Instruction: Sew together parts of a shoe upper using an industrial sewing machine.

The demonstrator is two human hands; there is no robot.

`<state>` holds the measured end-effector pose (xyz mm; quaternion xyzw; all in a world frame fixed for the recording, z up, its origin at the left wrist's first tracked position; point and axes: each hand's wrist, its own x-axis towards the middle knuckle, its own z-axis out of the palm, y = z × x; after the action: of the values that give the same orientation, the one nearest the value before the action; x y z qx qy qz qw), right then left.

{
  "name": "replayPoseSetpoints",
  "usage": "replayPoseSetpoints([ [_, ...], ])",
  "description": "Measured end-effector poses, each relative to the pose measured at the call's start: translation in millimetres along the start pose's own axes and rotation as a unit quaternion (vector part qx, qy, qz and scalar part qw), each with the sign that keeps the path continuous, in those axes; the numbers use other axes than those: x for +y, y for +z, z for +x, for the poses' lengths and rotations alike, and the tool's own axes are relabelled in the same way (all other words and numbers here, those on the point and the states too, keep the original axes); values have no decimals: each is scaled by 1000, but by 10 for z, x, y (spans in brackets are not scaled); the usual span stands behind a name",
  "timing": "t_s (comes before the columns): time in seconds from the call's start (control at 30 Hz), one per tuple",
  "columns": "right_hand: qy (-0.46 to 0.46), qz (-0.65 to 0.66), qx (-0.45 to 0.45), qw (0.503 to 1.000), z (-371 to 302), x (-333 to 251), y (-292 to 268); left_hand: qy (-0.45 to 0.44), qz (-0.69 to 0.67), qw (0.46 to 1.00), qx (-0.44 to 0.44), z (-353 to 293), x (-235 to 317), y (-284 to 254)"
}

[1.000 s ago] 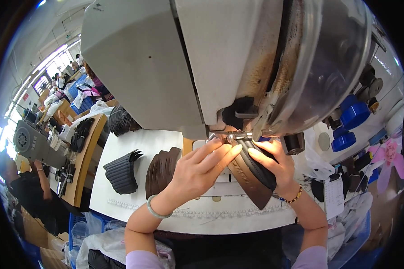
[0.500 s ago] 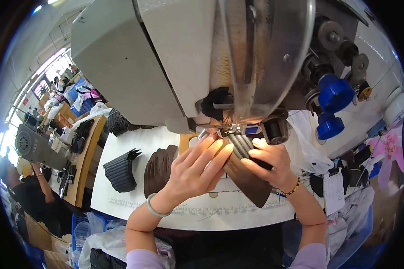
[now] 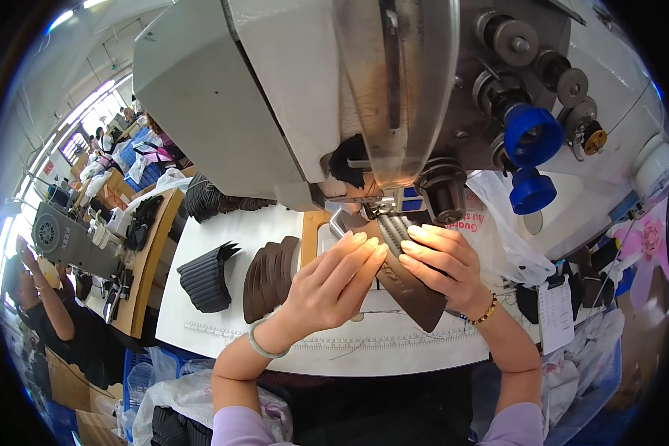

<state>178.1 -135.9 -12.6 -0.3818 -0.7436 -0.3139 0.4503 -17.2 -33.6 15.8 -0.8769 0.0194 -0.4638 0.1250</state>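
Observation:
A brown leather piece (image 3: pixel 409 288) lies under the presser foot of a large grey sewing machine (image 3: pixel 312 97). My left hand (image 3: pixel 334 286) presses flat on its left side, fingers stretched toward the needle. My right hand (image 3: pixel 442 264) pinches and holds its right edge close to the foot, with a bead bracelet on the wrist. The leather's upper end is hidden between my fingers and the machine head.
On the white table (image 3: pixel 223 327), a stack of brown cut pieces (image 3: pixel 269 276) sits left of my hand, with a black stack (image 3: pixel 204 276) beyond it. Blue knobs (image 3: pixel 531 137) jut from the machine. A co-worker (image 3: pixel 44 312) sits at another machine to the left.
The view has shifted so the machine head sits further right and higher. Both hands stay on the leather piece near the needle, barely moved.

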Motion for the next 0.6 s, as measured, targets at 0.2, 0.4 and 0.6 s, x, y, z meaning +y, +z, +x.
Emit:
replayPoseSetpoints([
  [0.2, -8, -20, -6, 1000, 23, -41, -11, 55, 2, 998, -28, 16, -75, -69],
  [0.4, 9, -30, -12, 999, 43, -80, 6, 56, -11, 997, -57, 10, -117, -94],
  [0.6, 40, -61, -11, 997, 82, -154, 59, 33, -49, 997, -39, 10, -244, -40],
])
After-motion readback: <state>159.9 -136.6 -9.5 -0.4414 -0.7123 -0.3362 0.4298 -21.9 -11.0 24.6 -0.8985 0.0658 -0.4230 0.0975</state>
